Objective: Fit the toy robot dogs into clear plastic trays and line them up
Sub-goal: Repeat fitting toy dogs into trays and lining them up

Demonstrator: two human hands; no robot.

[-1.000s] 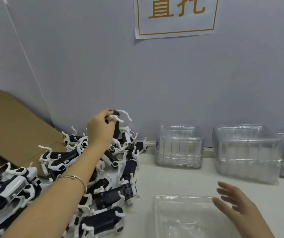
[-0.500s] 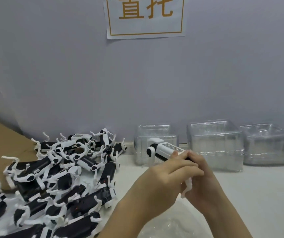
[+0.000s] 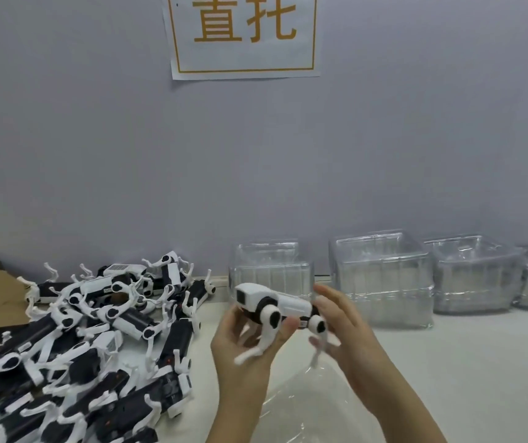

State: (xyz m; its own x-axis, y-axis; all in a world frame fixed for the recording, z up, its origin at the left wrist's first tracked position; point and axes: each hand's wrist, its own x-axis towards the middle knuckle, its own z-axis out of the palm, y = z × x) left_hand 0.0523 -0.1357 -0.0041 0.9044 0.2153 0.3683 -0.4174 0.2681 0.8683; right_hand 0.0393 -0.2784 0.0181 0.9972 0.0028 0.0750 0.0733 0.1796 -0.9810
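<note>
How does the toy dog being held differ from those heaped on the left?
The held dog is lifted between the left hand and right hand; the heaped dogs lie tangled on the table. The held dog's legs hang down; the heaped dogs' legs point every way. Both are black and white.

Left hand (image 3: 246,345), right hand (image 3: 350,334) hold toy dog (image 3: 273,302) above clear tray (image 3: 315,409).

white table (image 3: 467,362), dog pile (image 3: 96,340), tray stacks (image 3: 380,279)
</note>
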